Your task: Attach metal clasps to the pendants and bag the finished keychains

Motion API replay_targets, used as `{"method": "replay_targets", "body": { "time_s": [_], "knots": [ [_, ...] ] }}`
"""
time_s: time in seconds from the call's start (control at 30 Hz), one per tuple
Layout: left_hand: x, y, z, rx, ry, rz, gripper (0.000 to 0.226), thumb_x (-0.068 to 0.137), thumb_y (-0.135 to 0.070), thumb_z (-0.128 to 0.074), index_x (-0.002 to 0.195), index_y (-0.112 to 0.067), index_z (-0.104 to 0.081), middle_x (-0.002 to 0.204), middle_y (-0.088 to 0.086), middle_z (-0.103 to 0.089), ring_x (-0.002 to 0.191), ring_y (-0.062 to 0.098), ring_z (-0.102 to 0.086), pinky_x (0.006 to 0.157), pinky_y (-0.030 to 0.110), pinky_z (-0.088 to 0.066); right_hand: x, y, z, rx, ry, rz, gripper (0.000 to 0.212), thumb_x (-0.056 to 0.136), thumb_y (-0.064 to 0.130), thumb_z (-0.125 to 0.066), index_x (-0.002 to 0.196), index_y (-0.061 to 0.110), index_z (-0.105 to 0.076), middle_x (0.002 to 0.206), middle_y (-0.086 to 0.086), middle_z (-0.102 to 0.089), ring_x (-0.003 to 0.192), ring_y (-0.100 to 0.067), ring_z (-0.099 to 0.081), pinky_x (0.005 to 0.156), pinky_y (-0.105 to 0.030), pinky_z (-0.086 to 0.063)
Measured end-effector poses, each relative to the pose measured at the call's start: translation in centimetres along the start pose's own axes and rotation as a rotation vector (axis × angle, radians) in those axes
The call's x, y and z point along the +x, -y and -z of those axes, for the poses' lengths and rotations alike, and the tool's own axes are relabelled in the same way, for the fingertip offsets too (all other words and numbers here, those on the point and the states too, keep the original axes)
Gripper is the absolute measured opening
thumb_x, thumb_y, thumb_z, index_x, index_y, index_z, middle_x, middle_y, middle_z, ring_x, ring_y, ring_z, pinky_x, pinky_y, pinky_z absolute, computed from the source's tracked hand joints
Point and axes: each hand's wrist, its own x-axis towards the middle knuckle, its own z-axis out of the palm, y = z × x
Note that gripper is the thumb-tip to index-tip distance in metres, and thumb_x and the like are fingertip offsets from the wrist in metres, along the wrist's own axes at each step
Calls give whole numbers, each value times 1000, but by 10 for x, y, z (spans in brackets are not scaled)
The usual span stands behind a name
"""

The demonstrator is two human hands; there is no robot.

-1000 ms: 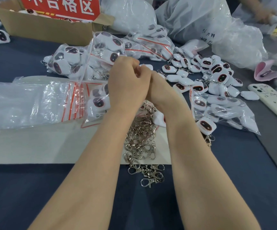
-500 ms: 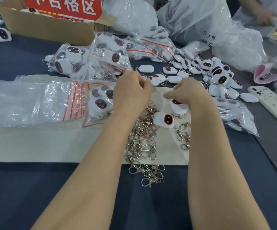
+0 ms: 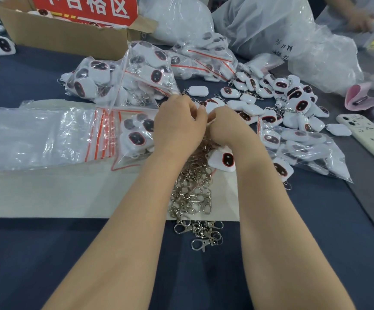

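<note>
**Blue-covered tabletop [image 3: 47,253]: keychain assembly in progress**

Left grip [image 3: 179,128] and right grip [image 3: 228,128] are being held knuckle to knuckle directly above the pile of metal clasps [image 3: 192,193], presumably so that a clasp can be taken up and hooked on without reaching. Fingers of both grips are being curled inward with the backs turned to the camera. Whether anything is being pinched cannot be told, although attaching is being judged the step in hand. One loose pendant [image 3: 223,158] is being kept on the cream mat [image 3: 69,193], just beside the right wrist, within easy reach. Unfilled zip bags [image 3: 36,135] are being stacked to the left, with a part-filled bag [image 3: 136,135] just beside the left grip, ready for finished pieces. Further pendants [image 3: 293,97] are being heaped beyond the grips, with sealed bags [image 3: 145,68], a cardboard box [image 3: 65,34] and a phone [image 3: 369,139] around them. Clasps are being left tangled, so several may be lifted at once.
</note>
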Motion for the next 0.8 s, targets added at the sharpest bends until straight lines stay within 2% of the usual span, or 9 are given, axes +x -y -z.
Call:
{"method": "replay_targets", "body": {
  "time_s": [0.07, 0.13, 0.2, 0.27, 0.33, 0.4, 0.53, 0.63, 0.8],
  "knots": [
    [0, 0, 0, 2, 2, 4, 25, 93, -34, -50, 75, -16, -52, 93, 0, -53, 87, 16, -47, 72, 26, -30, 4, 0, -4, 25, 5, 40, 22, 91, 6, -50, 104, 1, -67, 68, -1, -53, 60, -14, -48, 50, -23, -34],
    [0, 0, 1, -12, -2, 14, 24, 93, -34, -51, 76, -16, -53, 94, -1, -53, 87, 16, -47, 73, 25, -30, 8, -4, -7, 226, -59, 51, 22, 90, 5, -51, 102, 0, -69, 66, -1, -54, 59, -16, -49, 51, -24, -35],
    [-1, 0, 2, -25, -3, 20, 24, 92, -34, -51, 77, -16, -55, 96, -1, -55, 90, 16, -49, 73, 25, -30, 11, -10, -11, 545, -189, -1, 24, 92, 12, -54, 111, 4, -66, 72, -2, -59, 60, -16, -54, 52, -25, -43],
    [-2, -1, 2, -28, -3, 15, 24, 92, -33, -51, 78, -15, -56, 97, 0, -57, 91, 16, -51, 74, 25, -31, 12, -15, -16, 966, -199, -98, 23, 95, 12, -53, 116, 6, -57, 77, -3, -62, 59, -13, -59, 57, -28, -53],
    [-2, -1, 2, -30, -6, 10, 24, 92, -33, -51, 78, -14, -57, 96, 0, -57, 91, 16, -51, 74, 26, -32, 16, -14, -19, 1343, -158, -126, 10, 96, 6, -49, 105, 5, -54, 77, -6, -63, 62, -15, -64, 64, -32, -58],
    [-2, -1, 2, -38, -7, 17, 25, 93, -33, -51, 79, -14, -58, 97, 0, -57, 92, 16, -51, 75, 26, -32, 19, -14, -20, 1520, -176, -79, 7, 95, 2, -50, 93, 4, -56, 78, -8, -64, 67, -18, -65, 64, -30, -56],
    [-2, -1, 2, -46, -11, 22, 24, 92, -34, -51, 78, -15, -57, 95, -1, -56, 91, 16, -51, 74, 25, -31, 22, -17, -26, 1411, -186, 19, 12, 95, 10, -56, 86, 5, -62, 81, -10, -64, 80, -24, -62, 70, -33, -54],
    [-2, -1, 2, -53, -11, 22, 24, 92, -34, -52, 77, -15, -57, 94, -1, -56, 89, 16, -51, 73, 25, -31, 20, -19, -29, 1351, -194, 68, 19, 93, 8, -58, 74, 8, -60, 75, -7, -62, 79, -23, -61, 81, -40, -55],
    [-3, -1, 3, -50, -12, 13, 24, 92, -33, -51, 78, -14, -58, 95, -1, -56, 90, 15, -51, 73, 24, -31, 17, -19, -28, 1285, -219, 145, 13, 93, 7, -58, 80, 7, -58, 74, -5, -60, 76, -18, -59, 75, -28, -54]
  ]
}}
